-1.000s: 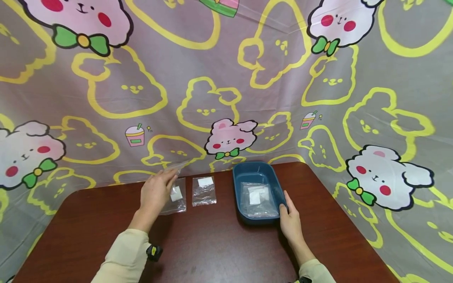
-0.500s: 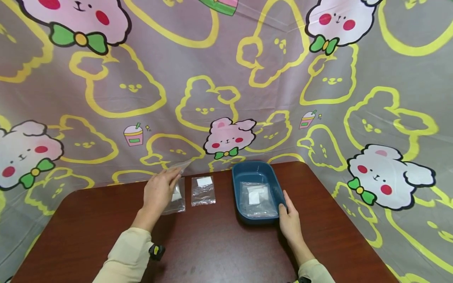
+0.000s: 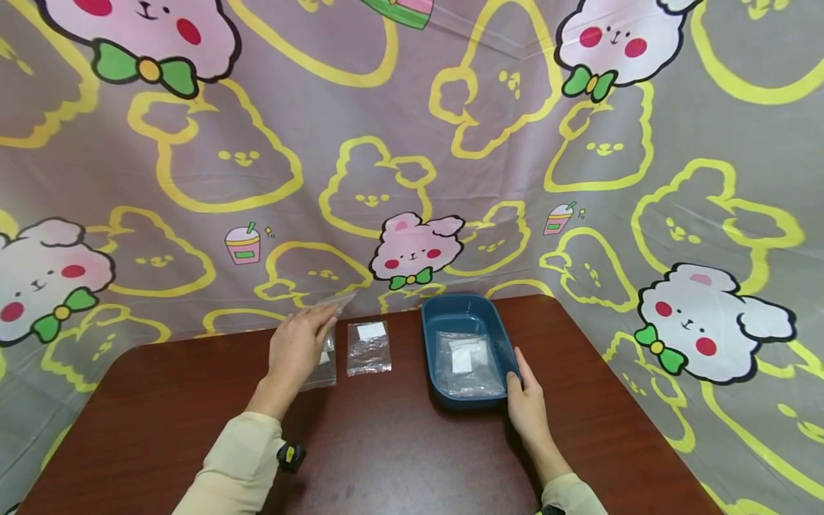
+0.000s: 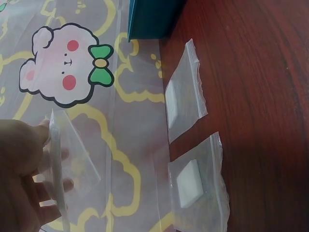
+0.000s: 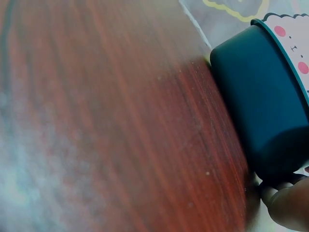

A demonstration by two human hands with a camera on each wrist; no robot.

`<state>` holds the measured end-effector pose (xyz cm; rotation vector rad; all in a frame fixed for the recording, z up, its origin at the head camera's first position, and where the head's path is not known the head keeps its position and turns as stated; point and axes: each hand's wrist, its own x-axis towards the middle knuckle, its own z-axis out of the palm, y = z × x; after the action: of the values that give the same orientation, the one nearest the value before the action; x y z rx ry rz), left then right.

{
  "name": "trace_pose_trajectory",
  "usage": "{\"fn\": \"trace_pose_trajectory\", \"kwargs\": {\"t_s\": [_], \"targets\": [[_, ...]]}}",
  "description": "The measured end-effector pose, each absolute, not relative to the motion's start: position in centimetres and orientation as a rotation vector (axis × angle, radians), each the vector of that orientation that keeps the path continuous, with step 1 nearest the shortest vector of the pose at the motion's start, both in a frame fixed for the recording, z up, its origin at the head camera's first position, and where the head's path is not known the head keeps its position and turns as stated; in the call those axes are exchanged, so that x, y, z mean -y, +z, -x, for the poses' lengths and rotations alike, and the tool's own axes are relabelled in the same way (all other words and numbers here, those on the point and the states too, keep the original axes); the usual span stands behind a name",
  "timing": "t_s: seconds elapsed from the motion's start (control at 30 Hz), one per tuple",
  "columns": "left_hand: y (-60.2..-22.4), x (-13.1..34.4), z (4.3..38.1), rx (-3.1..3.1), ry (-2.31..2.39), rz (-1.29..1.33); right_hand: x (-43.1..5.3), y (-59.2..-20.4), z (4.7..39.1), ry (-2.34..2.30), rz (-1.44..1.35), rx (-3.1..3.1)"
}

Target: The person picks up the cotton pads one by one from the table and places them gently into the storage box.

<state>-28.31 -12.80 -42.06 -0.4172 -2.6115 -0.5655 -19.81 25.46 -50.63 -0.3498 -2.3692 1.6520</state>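
Observation:
My left hand (image 3: 296, 350) pinches a clear zip bag (image 3: 342, 300) and holds it up above the table's back edge. In the left wrist view, the fingers show through the plastic of that bag (image 4: 79, 150). Below the hand lies another clear bag (image 3: 330, 373) with a white piece inside, partly hidden by the hand. A smaller-looking bag (image 3: 369, 352), also with a white piece, lies just to its right. My right hand (image 3: 529, 400) grips the near right side of a dark blue tub (image 3: 463, 307), thumb over the rim. Clear bags with white pieces (image 3: 473, 361) lie inside the tub.
The brown wooden table (image 3: 386, 450) meets a patterned cloth backdrop (image 3: 496, 164) along its back and right sides. The tub stands near the back right, to the right of the loose bags.
My left hand has shifted a little to the right with the held bag, covering more of the bag beneath. The right hand and the tub have stayed in place.

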Motion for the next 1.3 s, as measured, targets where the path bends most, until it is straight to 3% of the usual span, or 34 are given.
{"fn": "trace_pose_trajectory", "kwargs": {"t_s": [1.3], "targets": [[-41.8, 8.6, 29.0, 2.643, -0.608, 0.464, -25.6, -50.8, 20.6, 1.634, 0.354, 2.380]]}}
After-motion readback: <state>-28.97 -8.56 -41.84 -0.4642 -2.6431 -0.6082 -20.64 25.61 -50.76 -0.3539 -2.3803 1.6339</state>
